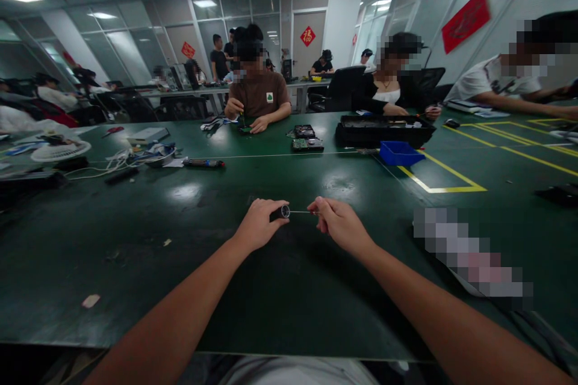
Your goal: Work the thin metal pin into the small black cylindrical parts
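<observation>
My left hand point(258, 225) is closed around a small black cylinder point(284, 212), its round ringed end turned to the right. From that end a thin metal rod point(298, 212) runs straight across to my right hand point(342, 224), which pinches it between thumb and fingers. The rod's tip meets the cylinder's end; whether it goes inside I cannot tell. Any handle on the rod is hidden by my fingers. Both hands are above the green tabletop point(271, 295), near the middle of the view.
Across the table a person in a brown shirt point(259, 93) works with their hands. Hard drives point(307, 144), a blue bin point(401, 153) and a black tray point(383, 133) lie beyond my hands. Cables point(121, 159) are at left, a blurred-out pale object point(469, 252) at right.
</observation>
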`<state>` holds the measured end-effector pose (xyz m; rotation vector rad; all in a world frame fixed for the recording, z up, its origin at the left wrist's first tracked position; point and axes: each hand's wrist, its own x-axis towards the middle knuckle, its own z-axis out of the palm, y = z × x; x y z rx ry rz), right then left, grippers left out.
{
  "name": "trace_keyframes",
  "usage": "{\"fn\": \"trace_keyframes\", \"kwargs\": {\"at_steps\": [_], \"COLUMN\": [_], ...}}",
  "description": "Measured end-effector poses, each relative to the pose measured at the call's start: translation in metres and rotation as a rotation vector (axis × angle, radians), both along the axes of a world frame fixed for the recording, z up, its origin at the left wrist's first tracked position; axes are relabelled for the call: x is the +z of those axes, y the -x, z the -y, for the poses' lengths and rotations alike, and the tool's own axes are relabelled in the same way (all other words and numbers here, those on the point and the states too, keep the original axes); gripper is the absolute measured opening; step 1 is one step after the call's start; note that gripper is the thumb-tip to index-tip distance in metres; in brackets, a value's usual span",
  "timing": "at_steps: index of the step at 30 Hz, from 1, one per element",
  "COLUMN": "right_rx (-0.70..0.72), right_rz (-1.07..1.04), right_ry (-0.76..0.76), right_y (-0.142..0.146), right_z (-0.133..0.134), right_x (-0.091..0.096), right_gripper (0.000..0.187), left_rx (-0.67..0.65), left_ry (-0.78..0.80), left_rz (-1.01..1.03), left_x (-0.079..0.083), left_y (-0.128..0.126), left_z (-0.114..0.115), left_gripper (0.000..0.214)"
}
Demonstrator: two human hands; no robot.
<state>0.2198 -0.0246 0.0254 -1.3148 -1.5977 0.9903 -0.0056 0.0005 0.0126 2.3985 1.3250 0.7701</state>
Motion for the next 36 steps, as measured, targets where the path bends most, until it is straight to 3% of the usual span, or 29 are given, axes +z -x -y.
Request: {"fn": "trace_keyframes", "kwargs": {"at_steps": [8,15,19,23,28,31,36], "right_rx": [-0.053,-0.095,-0.185,-0.165,-0.156,-0.110,-0.191], "right_rz": [0.015,-0.071,-0.205,-0.374,-0.685,-0.721,-0.653], "right_ry": [-0.104,-0.024,-0.039,-0.059,0.131,0.282,0.124], "right_y": [0.001,0.000,0.004,0.008,0.003,-0.001,-0.001], "right_z": [0.002,0.002,0.002,0.001,-0.005,-0.008,-0.010], "right_x": [-0.001,0.000,0.002,0.001,-0.001,-0.002,-0.008], "right_gripper": [0.021,0.026,0.021,0.024,0.024,0.026,0.024], "left_rx": [0.005,0.008,0.010,0.055,-0.005,-0.016,-0.017], "left_ry": [0.011,0.027,0.033,0.051,0.020,0.025,0.057], "left_rz": [-0.003,0.004,0.012,0.103,0.102,0.089,0.058], "left_x": [0.002,0.002,0.002,0.001,0.008,0.012,0.010], "left_y": [-0.001,-0.001,-0.003,-0.005,-0.007,-0.007,-0.006], "left_z": [0.001,0.002,0.003,0.003,0.006,0.007,0.007], "left_gripper": [0.039,0.038,0.039,0.038,0.038,0.038,0.039]}}
